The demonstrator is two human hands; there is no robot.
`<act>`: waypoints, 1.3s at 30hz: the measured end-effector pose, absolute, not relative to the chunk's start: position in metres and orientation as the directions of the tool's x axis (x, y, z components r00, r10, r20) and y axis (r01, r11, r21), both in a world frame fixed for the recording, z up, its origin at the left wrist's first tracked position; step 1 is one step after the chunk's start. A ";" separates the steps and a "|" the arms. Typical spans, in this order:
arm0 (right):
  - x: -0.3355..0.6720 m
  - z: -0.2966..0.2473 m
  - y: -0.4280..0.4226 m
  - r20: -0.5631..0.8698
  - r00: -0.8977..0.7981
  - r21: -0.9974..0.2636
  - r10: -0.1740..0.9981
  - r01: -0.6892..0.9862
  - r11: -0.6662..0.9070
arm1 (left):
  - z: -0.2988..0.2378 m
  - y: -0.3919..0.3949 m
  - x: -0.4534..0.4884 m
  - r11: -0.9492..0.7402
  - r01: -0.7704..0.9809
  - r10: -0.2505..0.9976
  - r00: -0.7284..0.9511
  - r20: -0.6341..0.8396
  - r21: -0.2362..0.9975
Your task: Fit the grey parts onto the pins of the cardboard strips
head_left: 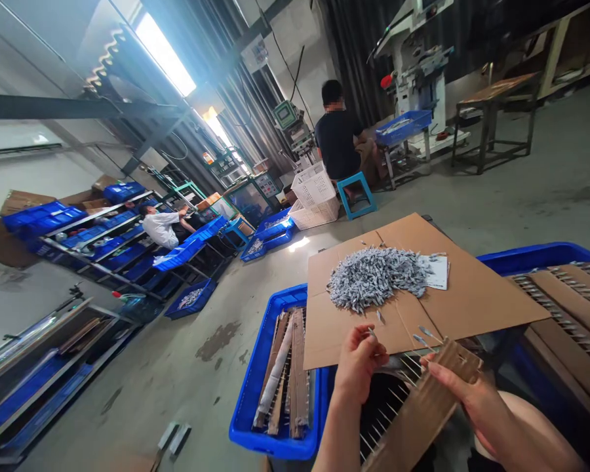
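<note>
Low in the head view, my right hand (479, 400) grips the upper end of a long brown cardboard strip (423, 410). Thin pale pins stick out in a row along its left edge, and two near the top carry small grey leaf-shaped pieces (425, 333). To the left of the strip, my left hand (360, 360) is closed in a pinch on a small grey piece (372, 332), mostly covered by the fingers. Beyond my hands, a heap of similar grey pieces (373, 275) lies on a flat cardboard sheet (476, 301), partly over a white card (438, 272).
On my left stands a blue crate (275, 443) with several cardboard strips. Pin-edged strips (565, 301) lie over another blue crate (545, 252) on my right. A person in black sits on a blue stool (356, 195); another in white works near shelving (108, 242).
</note>
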State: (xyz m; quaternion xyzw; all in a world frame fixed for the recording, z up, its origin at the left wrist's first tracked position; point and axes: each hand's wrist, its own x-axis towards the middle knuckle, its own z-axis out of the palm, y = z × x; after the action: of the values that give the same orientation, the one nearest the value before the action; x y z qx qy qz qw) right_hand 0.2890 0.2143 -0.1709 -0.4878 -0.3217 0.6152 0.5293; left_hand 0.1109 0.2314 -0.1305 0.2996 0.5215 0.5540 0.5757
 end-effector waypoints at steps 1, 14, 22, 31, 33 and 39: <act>0.289 -0.169 0.214 -0.263 0.028 -0.905 0.964 -0.354 -0.237 | -0.124 0.223 0.113 0.212 -0.419 0.945 -0.143 -0.295 0.883; 0.292 -0.165 0.213 -0.218 0.007 -0.911 0.976 -0.361 -0.201 | -0.113 0.211 0.144 0.170 -0.429 0.962 -0.124 -0.244 0.887; 0.292 -0.156 0.213 -0.214 0.022 -0.913 0.976 -0.360 -0.192 | -0.113 0.213 0.147 0.176 -0.425 0.962 -0.115 -0.246 0.888; 0.291 -0.151 0.212 -0.254 0.019 -0.893 0.967 -0.390 -0.227 | -0.110 0.212 0.148 0.179 -0.451 0.958 -0.122 -0.259 0.874; 0.291 -0.153 0.213 -0.246 0.004 -0.897 0.969 -0.379 -0.226 | -0.110 0.211 0.148 0.179 -0.453 0.959 -0.118 -0.258 0.873; 0.293 -0.164 0.217 -0.233 -0.011 -0.904 0.972 -0.365 -0.221 | -0.110 0.211 0.150 0.192 -0.410 0.967 -0.075 -0.242 0.892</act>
State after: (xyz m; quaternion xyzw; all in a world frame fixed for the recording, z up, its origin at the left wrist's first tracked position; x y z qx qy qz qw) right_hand 0.2931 0.2170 -0.1642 -0.4617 -0.3288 0.6303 0.5305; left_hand 0.1504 0.2114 -0.1099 0.2964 0.4702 0.5623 0.6123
